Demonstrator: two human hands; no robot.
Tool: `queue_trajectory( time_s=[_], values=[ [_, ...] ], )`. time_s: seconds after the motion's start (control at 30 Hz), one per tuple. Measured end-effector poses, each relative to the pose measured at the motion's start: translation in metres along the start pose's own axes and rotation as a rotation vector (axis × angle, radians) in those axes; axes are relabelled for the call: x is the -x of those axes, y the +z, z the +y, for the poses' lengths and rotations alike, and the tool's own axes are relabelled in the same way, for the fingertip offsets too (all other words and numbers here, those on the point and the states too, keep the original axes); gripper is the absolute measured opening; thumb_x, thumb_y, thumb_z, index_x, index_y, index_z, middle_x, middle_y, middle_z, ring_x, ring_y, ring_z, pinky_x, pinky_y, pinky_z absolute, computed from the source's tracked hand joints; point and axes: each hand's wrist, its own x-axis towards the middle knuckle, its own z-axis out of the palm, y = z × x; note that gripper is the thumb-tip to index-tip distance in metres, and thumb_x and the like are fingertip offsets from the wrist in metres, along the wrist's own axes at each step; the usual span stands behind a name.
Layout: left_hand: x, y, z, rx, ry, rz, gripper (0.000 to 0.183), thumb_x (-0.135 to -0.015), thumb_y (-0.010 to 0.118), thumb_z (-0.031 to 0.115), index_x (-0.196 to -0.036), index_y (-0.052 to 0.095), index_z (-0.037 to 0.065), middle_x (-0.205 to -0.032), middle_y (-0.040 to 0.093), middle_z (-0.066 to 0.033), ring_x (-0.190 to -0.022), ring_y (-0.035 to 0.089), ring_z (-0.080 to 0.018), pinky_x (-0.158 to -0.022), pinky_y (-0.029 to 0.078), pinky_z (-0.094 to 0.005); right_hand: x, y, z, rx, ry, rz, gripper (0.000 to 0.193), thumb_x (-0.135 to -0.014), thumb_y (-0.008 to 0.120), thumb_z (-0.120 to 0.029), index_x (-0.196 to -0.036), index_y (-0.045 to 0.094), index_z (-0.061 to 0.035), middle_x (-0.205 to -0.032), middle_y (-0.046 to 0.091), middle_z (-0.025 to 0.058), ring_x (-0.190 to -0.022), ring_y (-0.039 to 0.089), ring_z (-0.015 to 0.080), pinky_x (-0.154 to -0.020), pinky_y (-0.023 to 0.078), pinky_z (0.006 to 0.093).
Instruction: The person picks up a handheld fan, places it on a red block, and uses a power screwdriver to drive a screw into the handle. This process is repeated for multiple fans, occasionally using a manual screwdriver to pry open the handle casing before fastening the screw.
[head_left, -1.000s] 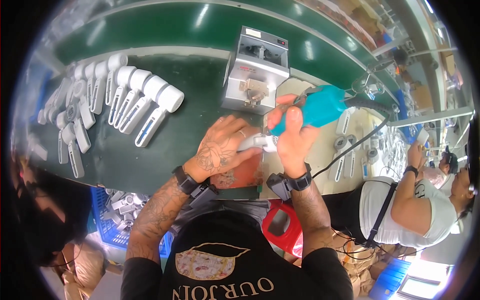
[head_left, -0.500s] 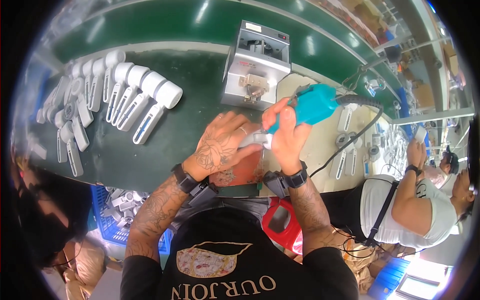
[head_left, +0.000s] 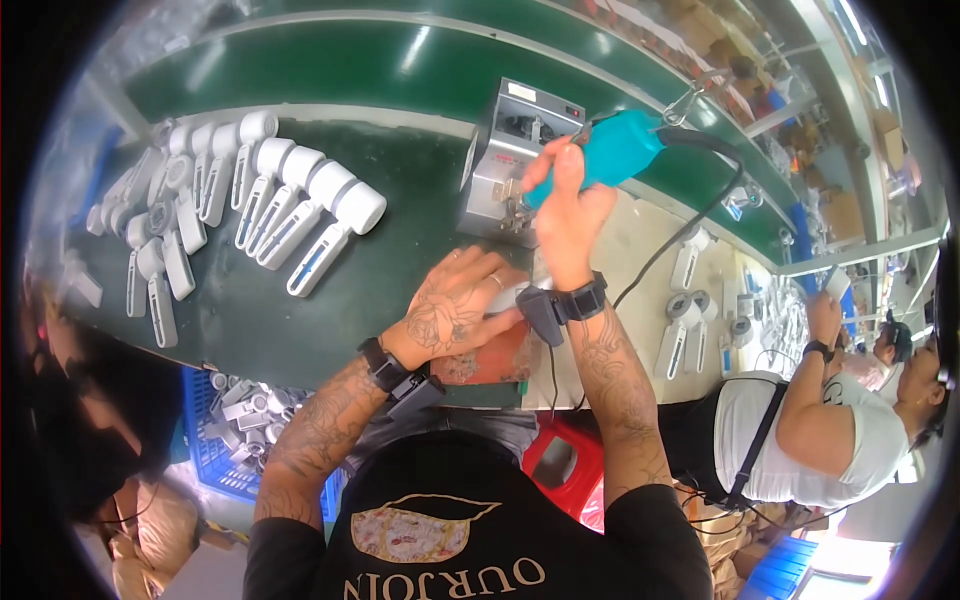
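Note:
My right hand [head_left: 572, 220] is wrapped round a teal corded electric screwdriver [head_left: 622, 150]. The tool's tip is at the front of a grey screw feeder box [head_left: 488, 195], where my fingers partly cover the contact point. Lower down, my left hand [head_left: 448, 308] is closed on a white plastic piece [head_left: 508, 297], apparently part of a handheld fan. Most of that piece is hidden behind my fingers and right wrist. It is held over a worn red mat [head_left: 487, 364] near the table's front edge.
Several white handheld fans [head_left: 322, 255] lie in rows on the green table at left. More fans [head_left: 680, 310] lie at right. A blue basket [head_left: 205, 440] of grey-white parts stands below, beside a red stool [head_left: 585, 470]. The screwdriver's cable [head_left: 690, 245] loops rightward; a person in white [head_left: 810, 440] works there.
My right hand has lifted the screwdriver up and away from the white piece to the screw feeder. My left hand still holds the piece. The whole view has shifted slightly.

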Motion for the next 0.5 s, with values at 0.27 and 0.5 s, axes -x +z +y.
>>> queue_trajectory(
  time_s=[0.27, 0.5],
  values=[
    [0.001, -0.003, 0.001, -0.005, -0.007, -0.002, 0.038, -0.081, 0.070, 0.023, -0.117, 0.068, 0.011, -0.107, 0.062, -0.0071, -0.100, 0.058, -0.0284, -0.093, 0.046, -0.0419, 0.017, -0.003, -0.024, 0.028, 0.202, -0.054, 0.036, -0.103, 0.054, -0.036, -0.102, 0.055, 0.0008, -0.071, 0.057, 0.0056, -0.062, 0.056, 0.0152, -0.057, 0.046, 0.0298],
    [-0.005, -0.002, -0.002, 0.006, 0.036, -0.010, 0.036, -0.088, 0.069, 0.025, -0.121, 0.066, 0.011, -0.106, 0.061, -0.0063, -0.098, 0.057, -0.0283, -0.089, 0.044, -0.0416, 0.068, -0.043, -0.063, -0.046, 0.208, 0.001, 0.056, -0.098, 0.060, -0.049, -0.107, 0.052, 0.0059, -0.070, 0.056, 0.0079, -0.063, 0.056, 0.0186, -0.059, 0.046, 0.0315]
  ],
)
